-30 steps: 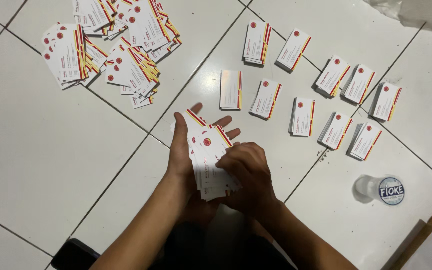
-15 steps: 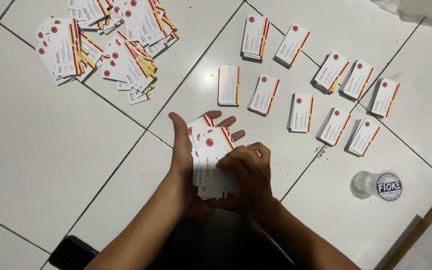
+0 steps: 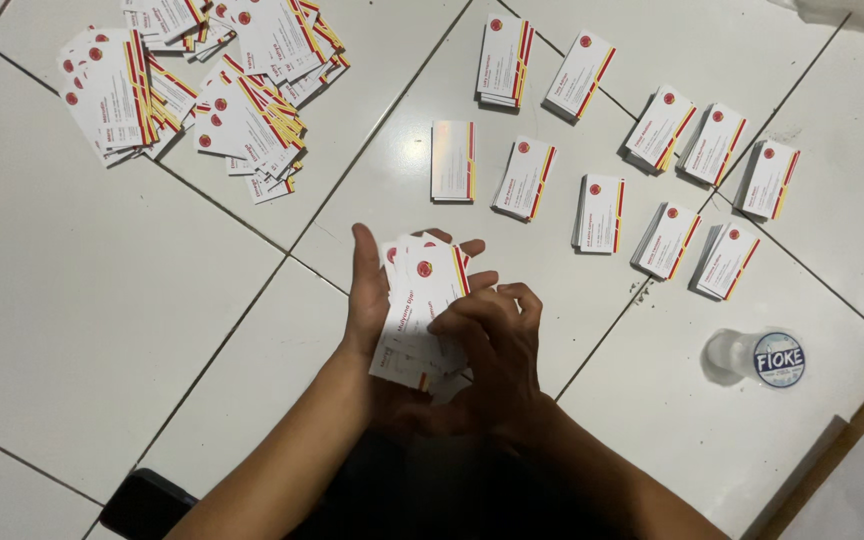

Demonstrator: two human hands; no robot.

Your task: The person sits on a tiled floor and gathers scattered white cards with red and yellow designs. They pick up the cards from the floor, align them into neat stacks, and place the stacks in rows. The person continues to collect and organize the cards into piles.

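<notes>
My left hand (image 3: pixel 370 300) lies palm up under a fanned stack of white cards (image 3: pixel 420 300) with red and yellow stripes and a red round mark. My right hand (image 3: pixel 492 345) rests on top of the stack, its fingers curled over the lower cards. Both hands hover just above the white tiled floor (image 3: pixel 102 300). The nearest sorted pile is a small card pile (image 3: pixel 452 160) just beyond my fingertips.
A big loose heap of the same cards (image 3: pixel 202 85) lies at the top left. Several small neat piles (image 3: pixel 667 240) are laid out in rows at the top right. A clear plastic cup with a sealed lid (image 3: pixel 762 358) stands at the right. A dark object (image 3: pixel 147 505) sits at the bottom left.
My right hand's fingers have slid over the top cards of the stack. The view has shifted slightly; the piles on the floor are unchanged.
</notes>
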